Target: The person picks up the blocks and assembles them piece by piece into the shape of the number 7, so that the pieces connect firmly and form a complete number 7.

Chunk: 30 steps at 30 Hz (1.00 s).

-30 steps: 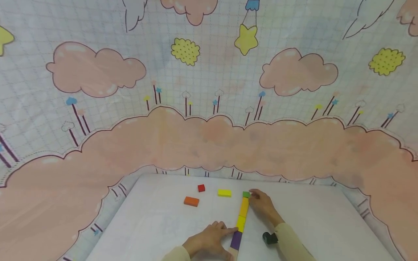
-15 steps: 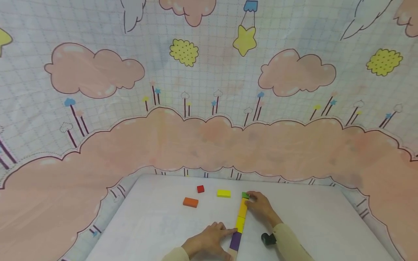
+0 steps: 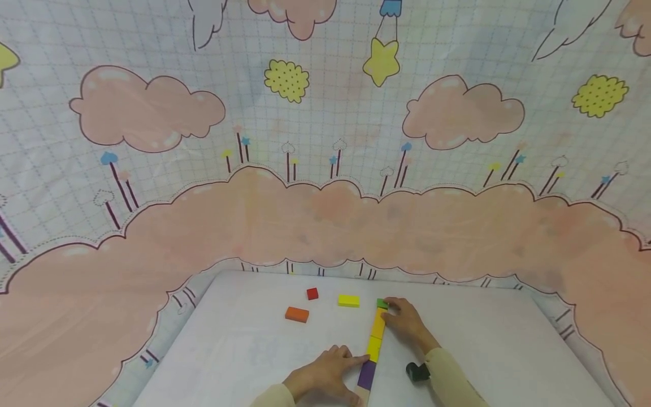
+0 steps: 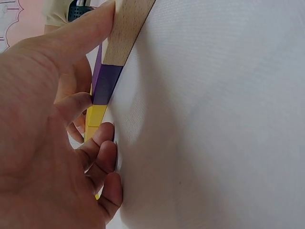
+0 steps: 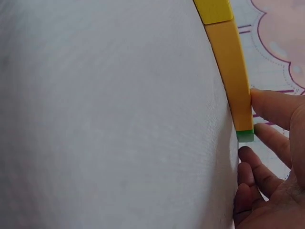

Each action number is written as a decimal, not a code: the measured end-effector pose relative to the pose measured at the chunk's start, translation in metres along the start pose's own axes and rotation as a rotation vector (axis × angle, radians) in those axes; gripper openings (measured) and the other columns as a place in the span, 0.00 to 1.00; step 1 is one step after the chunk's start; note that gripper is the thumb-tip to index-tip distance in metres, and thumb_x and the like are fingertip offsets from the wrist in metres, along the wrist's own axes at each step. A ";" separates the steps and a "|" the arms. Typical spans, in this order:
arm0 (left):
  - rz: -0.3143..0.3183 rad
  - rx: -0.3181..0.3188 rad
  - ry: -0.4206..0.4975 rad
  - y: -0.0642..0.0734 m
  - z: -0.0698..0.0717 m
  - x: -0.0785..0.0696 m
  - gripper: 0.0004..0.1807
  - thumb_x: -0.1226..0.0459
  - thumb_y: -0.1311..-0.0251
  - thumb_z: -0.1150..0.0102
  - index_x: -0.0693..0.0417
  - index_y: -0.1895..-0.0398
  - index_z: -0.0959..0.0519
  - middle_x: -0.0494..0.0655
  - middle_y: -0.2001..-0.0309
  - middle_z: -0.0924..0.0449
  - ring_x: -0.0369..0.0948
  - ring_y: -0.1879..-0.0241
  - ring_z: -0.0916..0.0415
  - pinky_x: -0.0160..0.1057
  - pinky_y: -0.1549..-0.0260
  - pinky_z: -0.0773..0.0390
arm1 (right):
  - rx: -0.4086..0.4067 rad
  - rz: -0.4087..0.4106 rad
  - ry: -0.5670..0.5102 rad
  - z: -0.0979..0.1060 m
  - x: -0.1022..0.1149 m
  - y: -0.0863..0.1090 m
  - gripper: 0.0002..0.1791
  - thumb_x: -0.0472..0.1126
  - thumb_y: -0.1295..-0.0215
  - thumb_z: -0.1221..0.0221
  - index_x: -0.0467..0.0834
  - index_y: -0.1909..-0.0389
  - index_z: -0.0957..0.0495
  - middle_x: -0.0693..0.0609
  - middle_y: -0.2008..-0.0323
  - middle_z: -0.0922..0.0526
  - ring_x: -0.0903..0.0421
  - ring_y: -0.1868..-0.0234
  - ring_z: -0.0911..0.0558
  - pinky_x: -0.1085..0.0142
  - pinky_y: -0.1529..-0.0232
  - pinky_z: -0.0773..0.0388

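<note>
The purple block (image 3: 367,374) lies on the white table (image 3: 244,339) as part of a long, straight row. On its near side a wood block (image 4: 128,33) touches it. On its far side a yellow block (image 3: 374,346) touches it. Further past the purple block comes a gold block (image 3: 378,323), and then a small green block (image 3: 380,303), the farthest one in the row.

The left hand (image 3: 325,370) is just left of the purple block. Its thumb touches the wood block. Its pointing finger is stretched out and touches the row where the purple block meets the yellow block. The other three fingers are softly bent. This hand is spread wide and does not grab any block.

The right hand (image 3: 407,323) is well past the purple block and to its right. Its thumb touches the side of the gold block, and its next finger is at the green block. Its fingers are a bit bent and apart, not wrapped round a block.

Past the purple block and to its left are a loose yellow block (image 3: 348,301), an orange block (image 3: 297,314) and a red block (image 3: 312,294). To the right of the purple block is a dark thing (image 3: 417,372) by a sleeve (image 3: 452,379).
</note>
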<state>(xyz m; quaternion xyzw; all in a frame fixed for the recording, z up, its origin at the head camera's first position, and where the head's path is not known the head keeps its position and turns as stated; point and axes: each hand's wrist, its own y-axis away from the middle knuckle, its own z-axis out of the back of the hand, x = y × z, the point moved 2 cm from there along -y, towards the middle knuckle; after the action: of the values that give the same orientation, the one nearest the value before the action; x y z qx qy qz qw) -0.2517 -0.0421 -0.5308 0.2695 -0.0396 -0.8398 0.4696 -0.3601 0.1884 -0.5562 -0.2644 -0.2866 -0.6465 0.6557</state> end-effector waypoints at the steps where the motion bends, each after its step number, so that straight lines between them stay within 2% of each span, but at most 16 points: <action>1: -0.002 -0.002 -0.001 0.000 0.000 0.000 0.41 0.42 0.49 0.31 0.17 0.30 0.38 0.31 0.54 0.33 0.31 0.58 0.40 0.35 0.55 0.31 | 0.001 -0.001 -0.001 0.000 0.001 0.000 0.24 0.43 0.37 0.36 0.43 0.40 0.24 0.39 0.39 0.25 0.39 0.35 0.29 0.41 0.32 0.37; 11: 0.020 -0.005 0.011 0.001 -0.002 0.002 0.38 0.42 0.46 0.33 0.14 0.32 0.37 0.31 0.53 0.32 0.32 0.55 0.38 0.38 0.51 0.28 | 0.016 -0.035 0.000 0.000 0.002 0.000 0.24 0.44 0.36 0.37 0.45 0.39 0.24 0.40 0.37 0.27 0.39 0.34 0.31 0.40 0.31 0.39; 18: 0.071 -0.008 0.051 0.000 -0.004 0.002 0.35 0.41 0.46 0.35 0.11 0.34 0.36 0.32 0.52 0.30 0.35 0.53 0.36 0.44 0.49 0.25 | 0.013 -0.039 0.002 0.000 0.001 -0.001 0.24 0.44 0.36 0.37 0.45 0.39 0.24 0.39 0.37 0.27 0.38 0.33 0.31 0.40 0.31 0.40; 24: 0.069 -0.029 0.056 -0.001 -0.005 0.002 0.35 0.40 0.47 0.34 0.11 0.35 0.35 0.33 0.52 0.29 0.35 0.55 0.35 0.44 0.50 0.24 | 0.006 -0.033 -0.007 -0.001 0.000 0.000 0.24 0.44 0.37 0.37 0.44 0.39 0.24 0.39 0.37 0.27 0.38 0.34 0.31 0.40 0.32 0.39; 30: 0.082 -0.077 0.159 -0.004 -0.006 0.005 0.32 0.41 0.43 0.37 0.17 0.34 0.33 0.36 0.56 0.26 0.35 0.59 0.32 0.46 0.51 0.22 | 0.001 -0.035 -0.015 -0.002 0.000 0.000 0.24 0.44 0.36 0.37 0.45 0.39 0.25 0.39 0.36 0.27 0.39 0.33 0.31 0.40 0.31 0.39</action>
<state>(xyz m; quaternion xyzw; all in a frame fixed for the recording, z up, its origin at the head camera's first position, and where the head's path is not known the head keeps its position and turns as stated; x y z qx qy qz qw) -0.2538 -0.0423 -0.5392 0.3153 0.0191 -0.7967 0.5152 -0.3601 0.1871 -0.5579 -0.2638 -0.2963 -0.6557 0.6424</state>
